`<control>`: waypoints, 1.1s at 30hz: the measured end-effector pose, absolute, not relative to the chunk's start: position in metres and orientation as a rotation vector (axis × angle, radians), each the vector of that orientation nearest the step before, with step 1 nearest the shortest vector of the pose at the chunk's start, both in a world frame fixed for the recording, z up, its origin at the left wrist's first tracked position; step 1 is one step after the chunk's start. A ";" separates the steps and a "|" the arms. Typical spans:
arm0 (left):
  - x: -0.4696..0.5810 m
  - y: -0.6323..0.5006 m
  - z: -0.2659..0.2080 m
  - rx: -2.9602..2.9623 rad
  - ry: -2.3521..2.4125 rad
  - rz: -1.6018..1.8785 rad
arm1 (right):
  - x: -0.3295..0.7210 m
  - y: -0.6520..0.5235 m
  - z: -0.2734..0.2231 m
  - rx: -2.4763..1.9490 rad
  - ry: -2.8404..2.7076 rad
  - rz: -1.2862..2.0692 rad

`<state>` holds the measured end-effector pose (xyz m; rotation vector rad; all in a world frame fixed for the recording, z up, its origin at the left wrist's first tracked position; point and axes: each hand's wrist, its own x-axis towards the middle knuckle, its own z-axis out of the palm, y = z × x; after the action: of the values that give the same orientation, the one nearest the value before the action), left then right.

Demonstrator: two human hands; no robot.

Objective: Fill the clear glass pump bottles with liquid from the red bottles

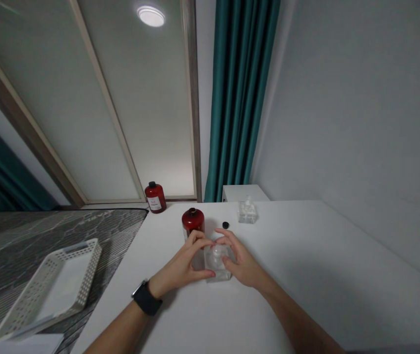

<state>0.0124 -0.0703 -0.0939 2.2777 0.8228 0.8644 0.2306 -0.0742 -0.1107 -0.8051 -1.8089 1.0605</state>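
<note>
A clear, square glass bottle (218, 274) stands on the white table between my two hands. My left hand (186, 263), with a black watch on the wrist, curls round its left side, thumb at the near edge and fingers at the far side. From the right, my right hand (243, 260) has thumb and fingers bent round the bottle's top; the fingertips are partly hidden. Just behind my left fingers is a dark red bottle (193, 219) with its neck uncapped. A small black cap (225, 225) lies to the right of that bottle.
A second red bottle (155, 197), with a black cap and white label, stands at the table's far left corner. Another clear glass bottle (247, 213) is near the back edge. On the left, a white perforated basket (91, 275) sits below the white table (306, 275).
</note>
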 end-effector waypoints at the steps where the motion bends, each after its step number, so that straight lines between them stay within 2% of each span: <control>1: 0.013 -0.070 -0.094 2.278 0.823 0.866 | 0.230 -0.075 -0.110 -0.823 -1.811 1.044; 7: 0.013 -0.071 -0.093 2.275 0.830 0.867 | 0.228 -0.076 -0.109 -0.946 -1.788 0.977; 14: 0.013 -0.070 -0.093 2.278 0.832 0.864 | 0.231 -0.077 -0.107 -0.831 -1.800 1.057; 23: 0.012 -0.070 -0.093 2.274 0.830 0.859 | 0.227 -0.077 -0.110 -0.953 -1.795 0.979; 33: 0.013 -0.071 -0.092 2.275 0.818 0.858 | 0.230 -0.078 -0.108 -0.852 -1.801 1.032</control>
<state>0.0128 -0.0713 -0.0917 2.2751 0.8182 0.8584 0.2303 -0.0777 -0.1085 -0.8520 -1.8007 1.0316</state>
